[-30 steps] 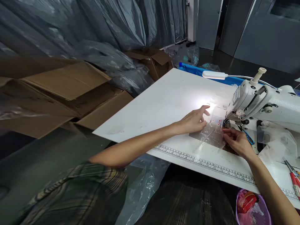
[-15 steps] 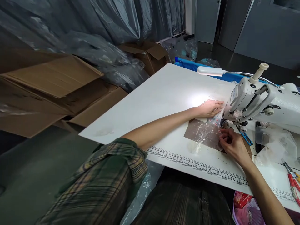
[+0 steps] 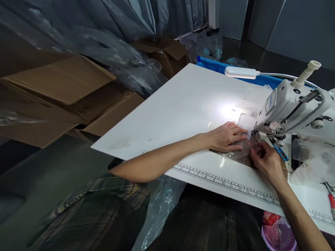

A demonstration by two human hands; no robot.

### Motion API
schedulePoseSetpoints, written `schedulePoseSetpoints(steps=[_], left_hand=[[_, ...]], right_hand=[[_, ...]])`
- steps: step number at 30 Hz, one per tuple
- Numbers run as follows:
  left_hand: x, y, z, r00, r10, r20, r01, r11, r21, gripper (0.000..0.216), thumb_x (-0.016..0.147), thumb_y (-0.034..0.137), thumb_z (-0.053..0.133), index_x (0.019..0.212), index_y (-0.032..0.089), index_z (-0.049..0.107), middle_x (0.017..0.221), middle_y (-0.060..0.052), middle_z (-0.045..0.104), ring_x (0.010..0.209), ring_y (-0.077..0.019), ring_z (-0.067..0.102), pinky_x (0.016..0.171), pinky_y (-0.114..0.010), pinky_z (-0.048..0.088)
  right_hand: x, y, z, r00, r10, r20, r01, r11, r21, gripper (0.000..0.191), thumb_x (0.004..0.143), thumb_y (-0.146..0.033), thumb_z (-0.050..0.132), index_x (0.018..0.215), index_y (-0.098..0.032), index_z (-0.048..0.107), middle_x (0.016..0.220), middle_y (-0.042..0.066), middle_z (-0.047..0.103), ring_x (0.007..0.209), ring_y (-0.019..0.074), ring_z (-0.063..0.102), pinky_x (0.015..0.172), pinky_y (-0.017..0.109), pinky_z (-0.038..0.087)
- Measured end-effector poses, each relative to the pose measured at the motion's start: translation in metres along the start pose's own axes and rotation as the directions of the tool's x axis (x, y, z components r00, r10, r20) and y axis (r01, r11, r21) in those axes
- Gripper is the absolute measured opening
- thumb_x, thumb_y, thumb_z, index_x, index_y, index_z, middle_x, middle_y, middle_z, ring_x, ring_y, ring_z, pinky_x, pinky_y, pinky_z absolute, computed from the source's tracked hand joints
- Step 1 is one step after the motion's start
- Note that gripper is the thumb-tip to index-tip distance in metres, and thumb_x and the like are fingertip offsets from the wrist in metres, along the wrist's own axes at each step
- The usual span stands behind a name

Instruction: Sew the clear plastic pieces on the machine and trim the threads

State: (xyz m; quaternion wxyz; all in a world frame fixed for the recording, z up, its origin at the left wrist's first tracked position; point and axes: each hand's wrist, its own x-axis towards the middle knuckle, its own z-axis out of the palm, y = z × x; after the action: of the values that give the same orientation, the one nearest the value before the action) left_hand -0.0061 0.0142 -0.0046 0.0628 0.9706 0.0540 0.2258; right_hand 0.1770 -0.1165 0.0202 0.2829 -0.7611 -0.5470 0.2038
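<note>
A clear plastic piece [image 3: 239,151] with small red marks lies on the white table [image 3: 183,111], running under the needle of the white sewing machine [image 3: 293,104]. My left hand [image 3: 227,136] lies flat on the plastic, fingers stretched toward the presser foot. My right hand [image 3: 264,161] rests on the near edge of the plastic just in front of the needle, its fingers curled in a pinch on the sheet.
A gooseneck lamp [image 3: 239,72] lights the needle area. A printed ruler [image 3: 235,183] runs along the table's near edge. Blue-handled snips [image 3: 278,150] lie by the machine, red-handled pliers [image 3: 330,195] at far right. Cardboard boxes [image 3: 65,94] and plastic sheeting fill the left. A pink bin [image 3: 277,233] sits below.
My left hand drew back from beside the machine head and now lies flat on the plastic. My right hand stays pinched at the needle. The view shifted slightly.
</note>
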Motion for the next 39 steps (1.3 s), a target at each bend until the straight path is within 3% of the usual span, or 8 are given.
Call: schedulePoseSetpoints(steps=[4,10,17,20,23,27,33,39], left_hand=[[0.000,0.000,0.000,0.996,-0.038,-0.081,0.045,0.995,0.086,0.035,0.101,0.044,0.048,0.119,0.017,0.062,0.131,-0.015,0.065,0.113,-0.0257,0.064,0.102,-0.054,0.046],[0.005,0.025,-0.004,0.974,-0.038,-0.223,0.067,0.990,0.123,0.029,0.099,0.022,0.049,0.125,0.013,0.057,0.124,-0.016,0.067,0.109,-0.0237,0.063,0.088,-0.042,0.053],[0.007,0.025,0.010,0.998,-0.022,-0.065,0.024,0.999,0.024,0.020,0.101,0.024,0.050,0.106,0.018,0.068,0.105,-0.009,0.074,0.093,-0.0179,0.066,0.083,-0.035,0.052],[0.004,0.018,0.010,0.999,-0.037,-0.037,0.035,0.998,-0.053,0.022,0.101,0.025,0.051,0.093,0.018,0.071,0.102,-0.007,0.074,0.090,-0.0161,0.067,0.082,-0.034,0.052],[0.002,0.017,0.006,0.999,-0.041,-0.009,0.040,0.996,-0.079,0.023,0.101,0.024,0.050,0.093,0.020,0.071,0.105,-0.006,0.074,0.094,-0.0150,0.067,0.089,-0.036,0.050],[0.002,0.022,0.001,0.999,-0.029,-0.041,0.029,1.000,0.011,0.025,0.102,0.021,0.048,0.087,0.021,0.069,0.103,-0.003,0.074,0.090,-0.0124,0.066,0.104,-0.041,0.044],[0.005,0.026,-0.001,0.998,0.026,-0.052,-0.016,0.983,0.180,0.029,0.100,0.015,0.048,0.080,0.023,0.067,0.090,0.001,0.075,0.079,-0.0124,0.062,0.088,-0.035,0.047],[0.000,0.018,0.001,0.999,0.024,-0.033,-0.022,0.998,0.058,0.024,0.101,0.022,0.050,0.091,0.025,0.071,0.096,0.000,0.076,0.084,-0.0127,0.066,0.090,-0.035,0.050]], right_hand=[[-0.004,0.006,0.002,0.998,-0.040,-0.043,0.042,0.998,0.035,0.030,0.080,-0.047,0.056,0.086,-0.021,0.069,0.064,0.002,0.065,0.057,0.0176,0.057,0.057,0.030,0.042],[-0.013,0.005,0.011,0.979,-0.169,-0.115,0.163,0.985,-0.055,0.031,0.087,-0.042,0.051,0.089,-0.021,0.074,0.074,0.006,0.069,0.066,0.0203,0.062,0.061,0.031,0.045],[-0.006,0.005,-0.004,0.907,-0.395,0.148,0.407,0.912,-0.059,0.027,0.089,-0.030,0.051,0.100,-0.023,0.074,0.096,0.009,0.071,0.080,0.0216,0.066,0.070,0.033,0.053],[0.010,0.012,-0.022,0.897,-0.376,0.231,0.390,0.921,-0.015,0.028,0.089,-0.033,0.051,0.104,-0.023,0.074,0.090,0.007,0.072,0.075,0.0205,0.065,0.070,0.034,0.054],[0.022,0.019,-0.029,0.908,-0.334,0.252,0.354,0.934,-0.037,0.032,0.092,-0.034,0.049,0.110,-0.023,0.073,0.094,0.007,0.071,0.079,0.0208,0.066,0.072,0.035,0.055],[0.023,0.025,-0.020,0.853,-0.458,0.251,0.488,0.870,-0.073,0.037,0.096,-0.032,0.044,0.122,-0.027,0.070,0.110,0.008,0.066,0.091,0.0211,0.065,0.077,0.036,0.056],[0.019,0.028,-0.013,0.807,-0.531,0.260,0.582,0.789,-0.197,0.039,0.099,-0.031,0.043,0.129,-0.025,0.068,0.111,0.012,0.063,0.086,0.0207,0.063,0.069,0.034,0.057],[0.019,0.029,-0.011,0.797,-0.538,0.274,0.599,0.763,-0.242,0.043,0.100,-0.031,0.041,0.136,-0.028,0.064,0.110,0.012,0.064,0.081,0.0192,0.062,0.065,0.033,0.056]])
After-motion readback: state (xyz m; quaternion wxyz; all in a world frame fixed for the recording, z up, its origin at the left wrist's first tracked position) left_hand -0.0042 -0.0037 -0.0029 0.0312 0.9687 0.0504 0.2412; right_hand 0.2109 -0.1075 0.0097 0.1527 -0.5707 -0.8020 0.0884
